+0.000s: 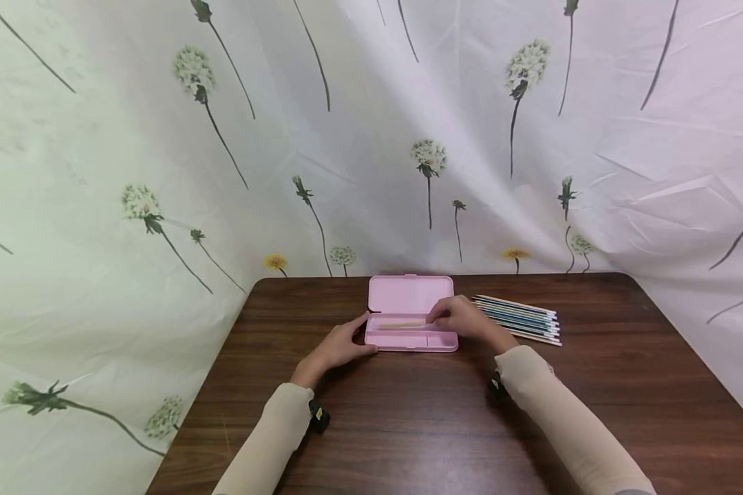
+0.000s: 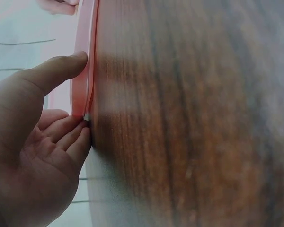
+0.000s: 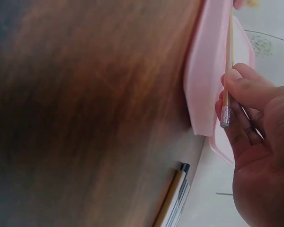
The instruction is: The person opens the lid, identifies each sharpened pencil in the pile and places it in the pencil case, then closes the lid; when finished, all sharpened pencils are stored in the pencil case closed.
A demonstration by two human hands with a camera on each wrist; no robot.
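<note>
A wooden pencil (image 3: 229,52) is at the rear compartment of the pink pencil case (image 1: 399,339), lying along the case's length, with its metal band and eraser end toward the case's right end. The right hand (image 1: 461,317) pinches it near that end between thumb and fingers. The head view shows thin pale lines in the rear compartment; they are too small to tell whether another pencil lies there.

The pencil case stands on the table (image 1: 396,419), its lid (image 1: 408,294) raised open along the back. Along the front of the case run a long compartment and, at the right, a short one behind a divider.

At the case's left end, the left hand (image 1: 339,346) holds the corner, thumb against the front wall and fingers bent around the end.

Just right of the case, a row of pencils (image 1: 520,320) lies side by side on the table, some pale wood and some dark blue-green, their white erasers at the ends away from the case.

In front of the case, cream sleeves (image 1: 569,412) cover both forearms, and a black device (image 1: 319,416) sits at the left wrist. Behind the case hangs a pale cloth (image 1: 371,206) printed with dandelions.
</note>
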